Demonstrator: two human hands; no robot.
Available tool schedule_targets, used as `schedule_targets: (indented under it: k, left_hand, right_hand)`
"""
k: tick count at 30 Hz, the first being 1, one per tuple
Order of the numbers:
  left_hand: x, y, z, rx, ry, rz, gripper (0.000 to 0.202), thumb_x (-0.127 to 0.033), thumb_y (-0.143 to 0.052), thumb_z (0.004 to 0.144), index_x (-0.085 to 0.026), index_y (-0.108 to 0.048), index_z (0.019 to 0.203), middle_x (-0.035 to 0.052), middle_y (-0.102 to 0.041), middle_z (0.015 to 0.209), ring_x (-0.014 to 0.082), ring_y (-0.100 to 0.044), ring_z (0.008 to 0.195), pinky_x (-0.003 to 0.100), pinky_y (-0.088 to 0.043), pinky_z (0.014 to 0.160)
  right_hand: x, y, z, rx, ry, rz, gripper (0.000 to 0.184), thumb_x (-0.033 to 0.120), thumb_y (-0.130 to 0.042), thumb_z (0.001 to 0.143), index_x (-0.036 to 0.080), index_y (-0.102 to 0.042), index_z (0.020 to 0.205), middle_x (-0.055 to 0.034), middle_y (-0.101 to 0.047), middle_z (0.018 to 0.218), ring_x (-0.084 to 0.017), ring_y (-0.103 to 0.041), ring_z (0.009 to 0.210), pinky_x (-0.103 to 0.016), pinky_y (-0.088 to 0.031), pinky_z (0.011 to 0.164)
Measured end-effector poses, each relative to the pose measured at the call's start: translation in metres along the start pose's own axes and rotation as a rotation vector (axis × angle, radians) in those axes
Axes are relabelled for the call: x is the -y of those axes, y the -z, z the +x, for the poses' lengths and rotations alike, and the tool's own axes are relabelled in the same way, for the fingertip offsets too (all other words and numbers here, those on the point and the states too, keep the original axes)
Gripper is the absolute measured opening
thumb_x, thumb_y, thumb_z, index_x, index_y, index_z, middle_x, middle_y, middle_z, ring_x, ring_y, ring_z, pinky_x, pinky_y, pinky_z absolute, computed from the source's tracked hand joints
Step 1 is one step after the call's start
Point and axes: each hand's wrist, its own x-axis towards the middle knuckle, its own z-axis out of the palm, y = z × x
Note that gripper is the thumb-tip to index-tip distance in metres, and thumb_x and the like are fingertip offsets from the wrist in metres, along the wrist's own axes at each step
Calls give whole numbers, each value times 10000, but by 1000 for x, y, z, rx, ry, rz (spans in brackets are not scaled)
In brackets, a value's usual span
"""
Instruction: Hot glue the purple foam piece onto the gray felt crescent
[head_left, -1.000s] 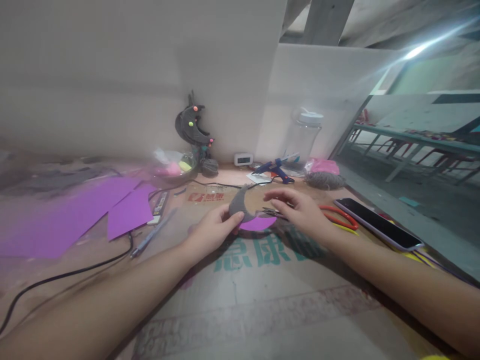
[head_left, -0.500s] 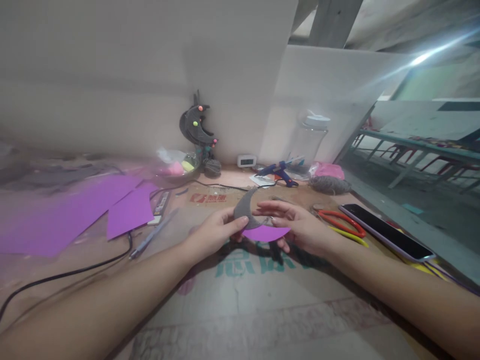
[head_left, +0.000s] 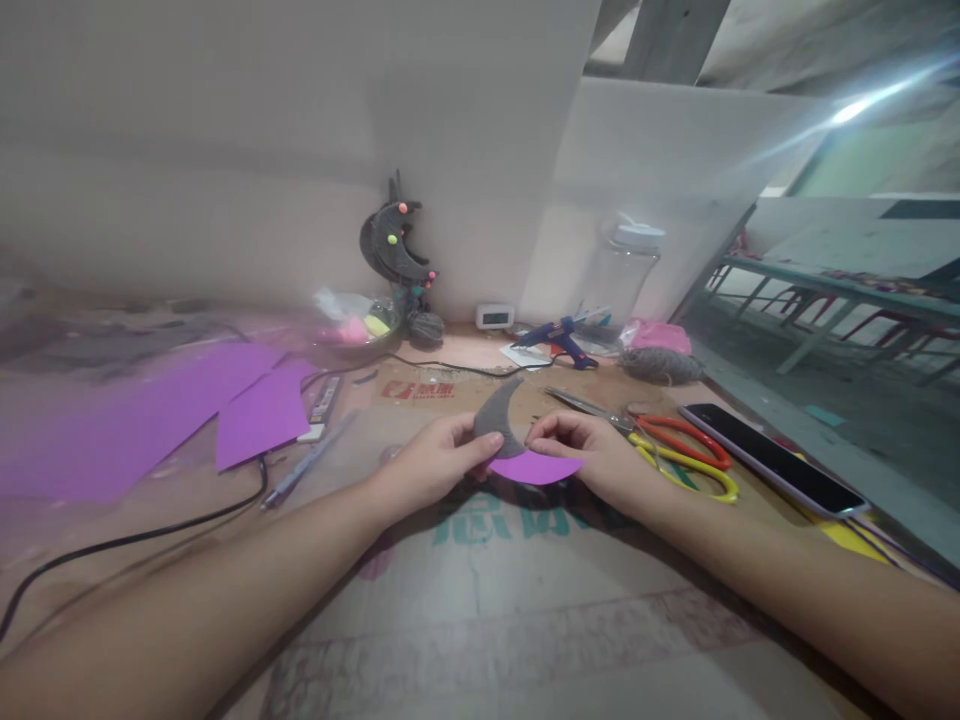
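A purple paper crescent [head_left: 536, 467] is held between my hands above the cardboard. Grey yarn [head_left: 495, 420] covers its upper left part, while the lower right part is bare purple. My left hand [head_left: 442, 450] grips the grey part, thumb on top and fingers behind. At the inner edge, where grey meets purple, my right hand [head_left: 581, 448] is closed in a pinch, apparently on the yarn; the strand itself is too fine to make out. Scissors [head_left: 682, 455] with red and yellow handles lie just right of this hand, blades pointing up and left.
Purple paper sheets [head_left: 262, 415], a pen [head_left: 304, 470] and a black cable [head_left: 150, 545] lie left. A blue glue gun [head_left: 562, 342], a clear bottle [head_left: 626, 270] and a grey yarn ball [head_left: 660, 366] stand behind. A phone [head_left: 772, 460] lies right. Grey crescents [head_left: 397, 240] hang on the wall.
My right hand's fingers have gone from spread around the crescent to a pinch at its inner edge. The scissors' blades have come into view. My left hand keeps its grip.
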Motion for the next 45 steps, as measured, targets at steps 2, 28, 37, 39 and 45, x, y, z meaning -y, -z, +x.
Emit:
schedule_targets:
  k: [2,28,37,39,45]
  left_hand:
    - [-1,0,0,3,-2,3,297,-451,-564,857,-156,-594,851,-30,-528,633,108,-478,574,228,-341,553]
    - [-2,-4,1,-172,-18,-95,369,-491,-468,892,-155,-571,780,-8,-589,616,115,-538,568,235,-405,583]
    - [2,-4,1,-164,-14,97,352,-515,-581,835,-166,-583,795,-15,-579,665,126,-531,612,244,-407,595]
    - [0,-4,0,-159,-24,119,361,-500,-547,859,-164,-572,731,-9,-574,651,127,-526,614,245,-400,601]
    - [2,-5,1,-120,-23,26,282,-394,-517,889,-158,-578,747,-4,-591,681,111,-530,621,228,-403,614]
  right_hand:
    - [0,-1,-1,-4,-21,7,265,411,-726,736,168,-630,777,24,-577,638,-87,-506,532,-216,-384,494]
    - [2,0,-3,38,49,-231,439,582,-585,797,164,-589,663,2,-584,586,-100,-474,501,-235,-378,506]
    - [5,1,-6,-45,79,-264,444,500,-509,876,167,-579,590,-4,-583,553,-102,-473,502,-238,-361,511]
    - [5,2,-6,-42,100,-284,445,488,-511,880,165,-585,583,-7,-587,556,-104,-480,514,-242,-371,533]
    - [6,2,-4,-104,60,-236,471,524,-517,866,164,-581,570,-11,-583,543,-101,-466,490,-231,-360,499]
